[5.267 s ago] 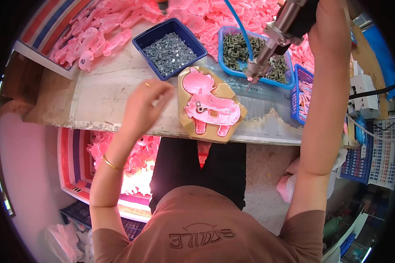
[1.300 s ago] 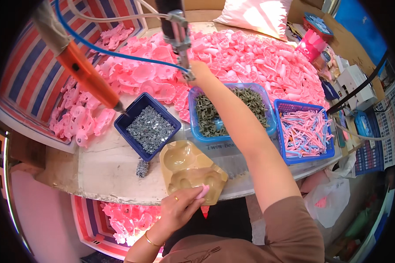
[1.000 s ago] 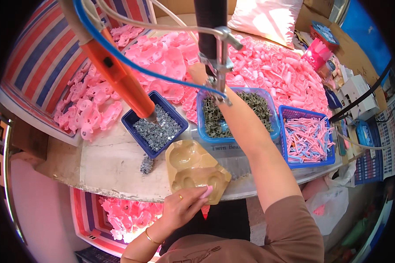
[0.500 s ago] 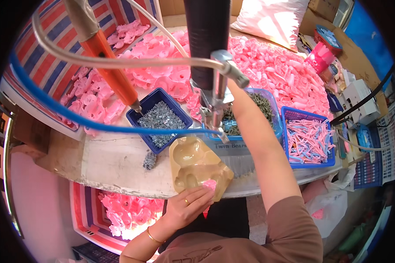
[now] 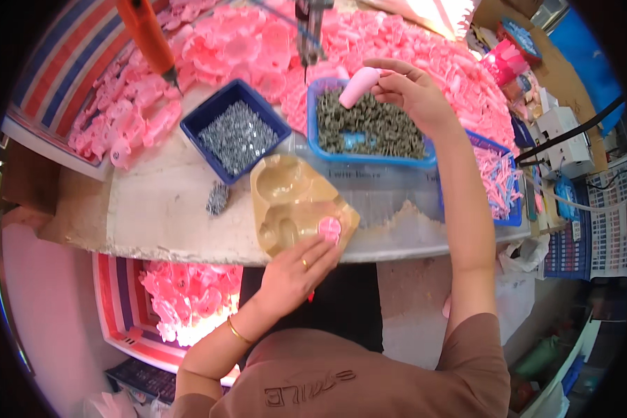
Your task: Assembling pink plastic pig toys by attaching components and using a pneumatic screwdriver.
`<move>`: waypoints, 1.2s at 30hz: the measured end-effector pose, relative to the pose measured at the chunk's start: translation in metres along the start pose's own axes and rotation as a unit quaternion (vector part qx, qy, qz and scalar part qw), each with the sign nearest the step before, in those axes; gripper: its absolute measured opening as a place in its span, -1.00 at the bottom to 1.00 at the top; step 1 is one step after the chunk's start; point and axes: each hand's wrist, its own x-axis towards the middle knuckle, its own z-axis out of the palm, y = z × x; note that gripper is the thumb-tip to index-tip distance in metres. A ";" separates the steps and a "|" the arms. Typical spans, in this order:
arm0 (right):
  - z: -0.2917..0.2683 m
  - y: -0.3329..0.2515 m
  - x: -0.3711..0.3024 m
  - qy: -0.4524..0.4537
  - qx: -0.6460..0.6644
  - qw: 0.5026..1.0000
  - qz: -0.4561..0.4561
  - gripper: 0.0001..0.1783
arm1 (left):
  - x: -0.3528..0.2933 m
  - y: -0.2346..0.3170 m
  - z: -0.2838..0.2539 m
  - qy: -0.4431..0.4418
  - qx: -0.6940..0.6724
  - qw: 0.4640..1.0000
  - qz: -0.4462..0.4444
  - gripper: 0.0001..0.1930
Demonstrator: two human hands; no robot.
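Observation:
My right hand (image 5: 414, 94) pinches a rounded, elongated pink plastic piece (image 5: 359, 86) between thumb and fingers. It is held above a blue-rimmed tray (image 5: 369, 160) of small dark grey-green parts (image 5: 390, 132). My left hand (image 5: 292, 275) lies with fingers stretched over the near edge of a tan moulded fixture (image 5: 265, 202). Its fingertips touch a small round pink piece (image 5: 329, 230) seated in the fixture's near right corner. The fixture's other hollows show bare. To its upper left stands a dark blue bin (image 5: 275, 143) of small silvery screws (image 5: 237, 136).
Heaped pink plastic parts (image 5: 244, 45) cover the back of the table. An orange power screwdriver (image 5: 146, 38) and a metal tool tip (image 5: 310, 35) hang overhead. A blue basket (image 5: 512, 216) of pink and blue sticks stands right. A screw-covered lump (image 5: 217, 198) lies beside the bin.
My right hand has come up and back into view, now holding the elongated pink piece over the tray. The view has shifted, and the hanging tools sit higher in it. My left hand stays at the fixture.

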 end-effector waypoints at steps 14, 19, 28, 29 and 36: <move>0.121 0.033 -0.086 -0.289 -0.418 0.861 -0.004 -0.68 | -0.032 0.003 -0.024 0.032 -0.017 0.993 0.109 -0.62; 0.139 0.039 -0.089 -0.251 -0.504 0.820 -0.108 -0.60 | -0.037 -0.048 -0.053 0.151 0.001 0.988 0.027 -0.69; 0.142 0.032 -0.086 -0.261 -0.418 0.870 -0.009 -0.67 | -0.013 -0.262 -0.119 0.126 0.248 0.912 -0.303 -0.47; 0.142 0.033 -0.086 -0.264 -0.420 0.869 -0.013 -0.67 | -0.017 -0.276 -0.123 0.131 0.250 0.910 -0.304 -0.47; 0.127 0.033 -0.094 -0.226 -0.360 0.904 0.048 -0.78 | -0.021 -0.238 -0.143 0.301 -0.019 0.905 -0.300 -0.73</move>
